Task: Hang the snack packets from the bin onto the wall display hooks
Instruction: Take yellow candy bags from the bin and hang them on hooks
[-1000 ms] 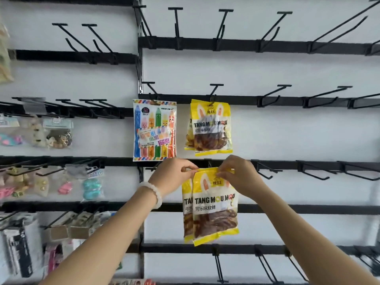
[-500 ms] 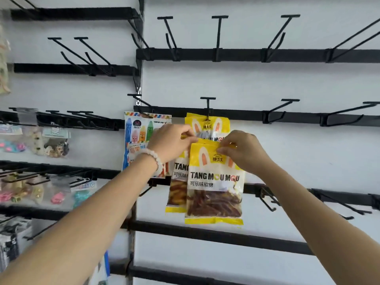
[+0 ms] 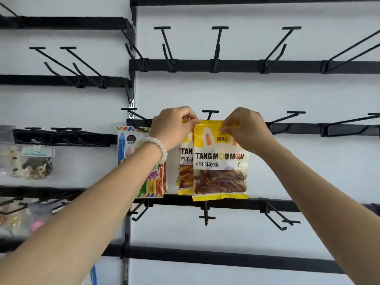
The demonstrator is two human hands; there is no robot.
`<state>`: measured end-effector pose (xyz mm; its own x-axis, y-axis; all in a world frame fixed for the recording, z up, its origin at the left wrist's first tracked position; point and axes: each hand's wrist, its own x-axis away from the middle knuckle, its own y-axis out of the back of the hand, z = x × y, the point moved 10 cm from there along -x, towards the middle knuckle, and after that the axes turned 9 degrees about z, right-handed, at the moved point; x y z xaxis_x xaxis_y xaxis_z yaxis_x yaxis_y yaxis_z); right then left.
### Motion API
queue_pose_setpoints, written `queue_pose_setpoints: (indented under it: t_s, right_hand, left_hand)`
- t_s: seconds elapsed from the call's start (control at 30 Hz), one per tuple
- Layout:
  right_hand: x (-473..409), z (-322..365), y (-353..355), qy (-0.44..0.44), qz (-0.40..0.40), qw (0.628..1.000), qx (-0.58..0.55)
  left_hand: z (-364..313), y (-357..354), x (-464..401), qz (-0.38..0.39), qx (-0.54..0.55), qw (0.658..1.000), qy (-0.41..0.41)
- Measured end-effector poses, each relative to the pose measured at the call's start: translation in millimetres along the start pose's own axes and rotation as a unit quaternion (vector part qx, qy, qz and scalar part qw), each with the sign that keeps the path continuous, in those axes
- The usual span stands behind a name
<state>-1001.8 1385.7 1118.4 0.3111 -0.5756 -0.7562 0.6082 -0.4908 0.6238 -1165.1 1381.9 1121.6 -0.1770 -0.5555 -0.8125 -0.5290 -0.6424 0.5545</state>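
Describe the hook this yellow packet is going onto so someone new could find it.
On the white wall, find the black rail level with both hands. The T-tipped black hook pokes up between them, above the yellow candy packet; its right-hand neighbours hang bare.

Both forearms are showing bare, with no sleeves in view. The left wrist is wearing a bracelet (image 3: 159, 146) of pale, rounded beads, possibly translucent; glare is limiting detail.

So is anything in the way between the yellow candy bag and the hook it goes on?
Nothing visible blocks it. Both the left hand and right hand pinch the yellow packet's top just under the hook. Another yellow packet sits behind it.
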Motion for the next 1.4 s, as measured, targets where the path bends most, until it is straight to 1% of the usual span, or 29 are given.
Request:
queue_pose_setpoints:
  t_s: [0.33, 0.4, 0.7, 0.87, 1.0, 1.13, 1.33, 1.4]
  right_hand:
    - [-6, 1, 3, 0.009, -0.040, 0.999, 0.006]
    - [-6, 3, 3, 0.009, -0.037, 0.999, 0.015]
    - [-9, 6, 2, 0.003, -0.034, 0.998, 0.053]
    - [-10, 9, 3, 0.008, -0.034, 0.998, 0.060]
    - [-9, 3, 2, -0.003, -0.030, 0.998, 0.055]
    - [-6, -1, 3, -0.014, -0.026, 0.998, 0.059]
    - [-7, 1, 0, -0.014, -0.018, 0.997, 0.079]
    - [-6, 0, -1, -0.010, -0.018, 0.996, 0.086]
  left_hand:
    - [8, 3, -5, -0.037, 0.042, 0.998, -0.028]
    - [10, 3, -6, -0.035, 0.045, 0.998, -0.024]
    - [7, 4, -8, -0.033, -0.006, 0.999, -0.031]
    - [12, 3, -11, -0.040, 0.029, 0.998, -0.034]
    - [13, -5, -16, -0.007, 0.055, 0.998, -0.025]
    - [8, -8, -16, -0.004, 0.050, 0.998, -0.032]
    - [8, -6, -16, -0.012, 0.020, 1.000, -0.019]
    - [8, -7, -16, -0.017, 0.026, 0.999, -0.019]
